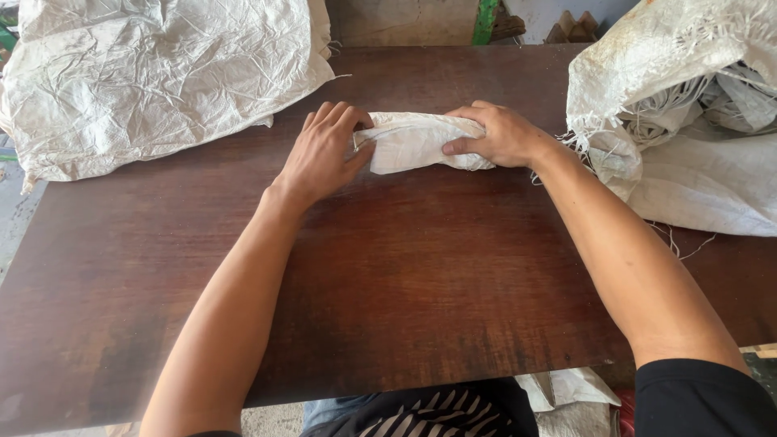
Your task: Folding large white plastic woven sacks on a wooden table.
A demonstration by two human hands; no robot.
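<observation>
Crinkled matt woven-plastic sack (417, 142), folded, on a smooth, dark, faintly glossy wooden table (405, 275).

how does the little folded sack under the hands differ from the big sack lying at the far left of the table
The folded sack is a small, compact bundle; the big sack is spread out wide and crumpled. The left hand and right hand press the folded sack at its ends; nothing touches the big sack. The folded sack sits mid-table; the big sack overhangs the left edge. Both look like white woven material.
</observation>
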